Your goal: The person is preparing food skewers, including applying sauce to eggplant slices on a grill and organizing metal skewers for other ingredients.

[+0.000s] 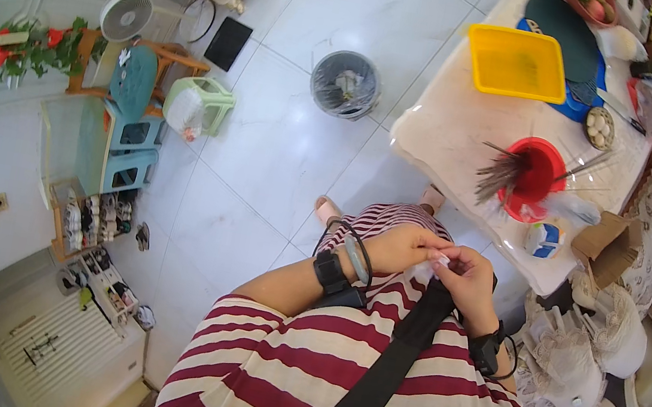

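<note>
My left hand point(416, 250) and my right hand point(465, 274) meet in front of my waist, fingertips together on a small piece of white material point(441, 260), perhaps tissue or thin plastic. What it is exactly cannot be told, as the fingers partly cover it. Beyond my hands, on the light table, stands a red plastic container point(540, 176) with a bundle of thin dark sticks point(500, 172) leaning out of it. Clear plastic point(573, 208) lies against its side, and a white and blue package point(545, 240) sits nearer to me.
A yellow plastic basin point(517, 64), a knife point(620, 110) and a small basket of eggs point(599, 128) are on the table point(446, 117). An open cardboard box point(609, 247) stands at its near right. A lined waste bin point(345, 85) stands on the floor, with a green stool point(218, 109) further left.
</note>
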`<state>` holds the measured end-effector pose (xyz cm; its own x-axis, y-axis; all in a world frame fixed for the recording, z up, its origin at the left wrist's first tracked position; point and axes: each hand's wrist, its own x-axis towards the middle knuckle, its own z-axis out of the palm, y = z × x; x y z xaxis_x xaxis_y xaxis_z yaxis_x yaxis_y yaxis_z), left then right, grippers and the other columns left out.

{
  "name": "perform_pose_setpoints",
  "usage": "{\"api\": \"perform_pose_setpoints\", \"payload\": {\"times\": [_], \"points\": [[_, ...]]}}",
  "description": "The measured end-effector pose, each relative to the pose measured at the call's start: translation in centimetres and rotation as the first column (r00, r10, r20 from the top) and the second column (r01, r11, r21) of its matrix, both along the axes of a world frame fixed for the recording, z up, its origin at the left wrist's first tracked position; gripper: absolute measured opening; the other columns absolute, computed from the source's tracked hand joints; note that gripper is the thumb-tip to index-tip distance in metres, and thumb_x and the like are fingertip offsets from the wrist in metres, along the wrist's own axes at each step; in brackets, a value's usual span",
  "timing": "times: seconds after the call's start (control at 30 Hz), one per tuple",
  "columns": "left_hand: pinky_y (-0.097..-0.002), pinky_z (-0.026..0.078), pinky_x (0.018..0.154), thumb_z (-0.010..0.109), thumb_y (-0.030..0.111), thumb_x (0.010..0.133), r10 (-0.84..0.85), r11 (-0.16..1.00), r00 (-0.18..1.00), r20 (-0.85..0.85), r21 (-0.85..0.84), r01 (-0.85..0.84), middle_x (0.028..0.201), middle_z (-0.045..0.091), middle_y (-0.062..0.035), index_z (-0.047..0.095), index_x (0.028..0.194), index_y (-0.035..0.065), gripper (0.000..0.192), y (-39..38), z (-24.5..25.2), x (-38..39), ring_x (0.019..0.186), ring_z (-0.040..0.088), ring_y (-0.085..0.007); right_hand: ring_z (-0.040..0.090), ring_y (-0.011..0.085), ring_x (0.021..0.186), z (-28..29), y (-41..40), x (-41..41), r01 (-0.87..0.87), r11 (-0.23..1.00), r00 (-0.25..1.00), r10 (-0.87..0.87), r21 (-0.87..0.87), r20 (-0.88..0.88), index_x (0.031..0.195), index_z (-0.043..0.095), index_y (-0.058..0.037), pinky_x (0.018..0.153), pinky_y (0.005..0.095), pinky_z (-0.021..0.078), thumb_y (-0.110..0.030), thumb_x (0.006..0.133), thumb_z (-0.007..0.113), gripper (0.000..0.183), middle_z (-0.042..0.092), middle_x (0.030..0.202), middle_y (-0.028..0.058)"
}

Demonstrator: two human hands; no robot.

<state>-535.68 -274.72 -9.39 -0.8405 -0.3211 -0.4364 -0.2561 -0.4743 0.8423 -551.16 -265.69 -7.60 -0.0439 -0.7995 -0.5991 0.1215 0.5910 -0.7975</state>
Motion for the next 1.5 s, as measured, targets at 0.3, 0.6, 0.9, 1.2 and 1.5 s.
{"api": "perform_pose_setpoints", "payload": {"times": [0.3, 0.6, 0.9, 1.2, 1.5], "points": [[-0.0198, 0.039, 0.048, 0.056, 0.015, 0.08, 0.467, 0.884, 0.805, 0.367, -0.215, -0.415, 0.061, 0.056, 0.0001, 0.06, 0.079, 0.0011, 0.015, -0.6, -1.3, 15.8, 0.054, 0.048, -0.0052, 0.052, 0.0055, 0.068, -5.8, -3.7, 8.3, -0.2, 0.977, 0.98, 0.2, 0.069, 0.004, 0.098, 0.055, -0.0007, 0.059, 0.0191, 0.0421, -0.009, 0.076, 0.059, 0.024, 0.057, 0.079, 0.001], [-0.0202, 0.043, 0.064, 0.054, 0.004, 0.079, 0.746, 0.643, 0.564, 0.355, -0.164, -0.748, 0.078, 0.06, -0.0066, 0.053, 0.093, -0.0011, 0.015, 1.8, -2.4, 29.0, 0.067, 0.054, -0.0096, 0.057, 0.0178, 0.078, -22.5, -18.7, 18.4, -0.28, 0.948, 0.938, 0.304, 0.153, -0.165, 0.102, 0.054, 0.0001, 0.066, 0.0272, 0.0449, -0.024, 0.074, 0.06, 0.037, 0.058, 0.086, 0.0115], [-0.0226, 0.045, 0.07, 0.051, -0.005, 0.079, 0.853, 0.321, 0.262, 0.452, -0.058, -0.945, 0.089, 0.059, -0.0112, 0.043, 0.106, -0.002, 0.029, 2.2, -7.1, 32.6, 0.077, 0.056, -0.0127, 0.059, 0.0258, 0.085, -29.4, -24.8, 27.6, -0.306, 0.853, 0.696, 0.504, 0.423, -0.512, 0.096, 0.058, -0.0006, 0.075, 0.0301, 0.0447, -0.025, 0.068, 0.063, 0.038, 0.061, 0.09, 0.0195], [-0.0284, 0.048, 0.071, 0.047, -0.004, 0.08, 0.806, 0.333, 0.266, 0.528, -0.035, -0.942, 0.091, 0.058, -0.0152, 0.041, 0.105, -0.0031, 0.026, 0.4, -10.6, 33.3, 0.08, 0.059, -0.0199, 0.053, 0.0286, 0.099, -51.4, -19.7, 28.4, -0.138, 0.937, 0.912, 0.247, 0.322, -0.328, 0.112, 0.052, -0.0031, 0.087, 0.0291, 0.0382, -0.037, 0.069, 0.057, 0.054, 0.058, 0.102, 0.0171], [-0.0264, 0.047, 0.071, 0.047, -0.002, 0.082, 0.873, 0.219, 0.131, 0.469, -0.137, -0.966, 0.093, 0.056, -0.0127, 0.041, 0.105, -0.0048, 0.024, -3.6, -10.4, 32.8, 0.082, 0.057, -0.0169, 0.051, 0.0108, 0.056, -33.4, -23.2, 27.8, -0.103, 0.993, 0.992, 0.099, 0.059, 0.078, 0.094, 0.058, 0.0012, 0.054, 0.0218, 0.0406, 0.01, 0.071, 0.039, 0.031, 0.055, 0.065, 0.0037]]}}
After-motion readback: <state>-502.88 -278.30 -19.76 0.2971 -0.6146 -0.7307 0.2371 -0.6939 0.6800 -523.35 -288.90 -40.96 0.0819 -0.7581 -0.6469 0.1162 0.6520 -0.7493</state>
